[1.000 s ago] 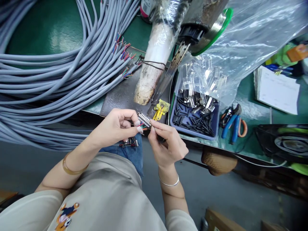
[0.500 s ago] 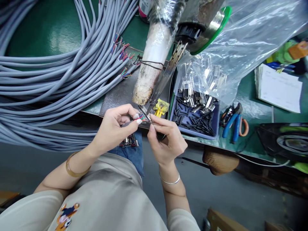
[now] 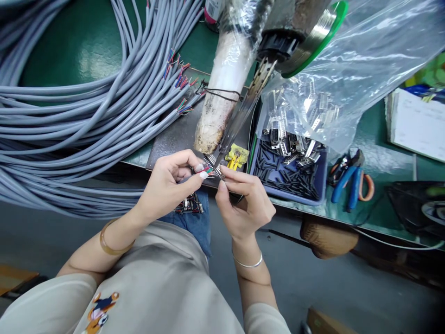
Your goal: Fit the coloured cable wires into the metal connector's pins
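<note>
My left hand (image 3: 170, 183) pinches the stripped end of a grey cable, whose coloured wires (image 3: 207, 172) fan out at my fingertips. My right hand (image 3: 243, 199) grips a small metal connector (image 3: 212, 164) right against those wires. Both hands hover at the front edge of the bench, just below the tip of a soldering iron (image 3: 239, 116) fixed in a wrapped stand (image 3: 222, 88). A yellow clip (image 3: 236, 157) lies just beyond the connector. Several finished connectors (image 3: 189, 204) rest on my lap.
A big coil of grey cables (image 3: 69, 116) covers the left of the green bench. A blue tray (image 3: 318, 197) of black sleeves and metal connectors sits to the right, under a clear plastic bag (image 3: 347, 60). Blue cutters (image 3: 351, 181) lie beyond it, and a white notepad (image 3: 415, 123).
Both hands have lifted slightly towards the bench, bringing the connector and wires closer to the iron's tip. The view has shifted a little, moving the bench items rightward.
</note>
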`<state>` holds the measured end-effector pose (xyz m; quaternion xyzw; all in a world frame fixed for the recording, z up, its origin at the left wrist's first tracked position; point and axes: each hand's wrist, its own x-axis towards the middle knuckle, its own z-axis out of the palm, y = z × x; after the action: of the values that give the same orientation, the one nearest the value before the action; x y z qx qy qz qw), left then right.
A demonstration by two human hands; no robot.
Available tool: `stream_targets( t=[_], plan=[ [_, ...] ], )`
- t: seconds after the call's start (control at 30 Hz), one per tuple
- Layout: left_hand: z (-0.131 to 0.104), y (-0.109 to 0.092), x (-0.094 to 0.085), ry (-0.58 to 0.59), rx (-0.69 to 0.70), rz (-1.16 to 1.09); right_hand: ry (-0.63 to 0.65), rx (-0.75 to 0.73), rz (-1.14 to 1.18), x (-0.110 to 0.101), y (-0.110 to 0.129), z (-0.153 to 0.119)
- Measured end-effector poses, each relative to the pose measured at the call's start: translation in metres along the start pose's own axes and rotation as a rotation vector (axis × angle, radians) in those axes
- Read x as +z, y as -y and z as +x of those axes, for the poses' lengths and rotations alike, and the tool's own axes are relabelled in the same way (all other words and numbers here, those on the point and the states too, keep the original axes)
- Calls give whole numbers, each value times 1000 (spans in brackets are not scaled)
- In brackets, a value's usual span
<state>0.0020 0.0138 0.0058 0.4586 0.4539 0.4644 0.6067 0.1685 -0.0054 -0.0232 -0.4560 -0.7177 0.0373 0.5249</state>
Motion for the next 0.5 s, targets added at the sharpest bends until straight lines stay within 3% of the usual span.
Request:
stream_targets(
  t=[0.33,0.5],
  plan=[
    [0,-5,3,-27,60,19,14,-46,-48,-2,4,4],
    [1,-4,1,12,-14,-20,32,-176,-153,-4,4,0]
  ],
)
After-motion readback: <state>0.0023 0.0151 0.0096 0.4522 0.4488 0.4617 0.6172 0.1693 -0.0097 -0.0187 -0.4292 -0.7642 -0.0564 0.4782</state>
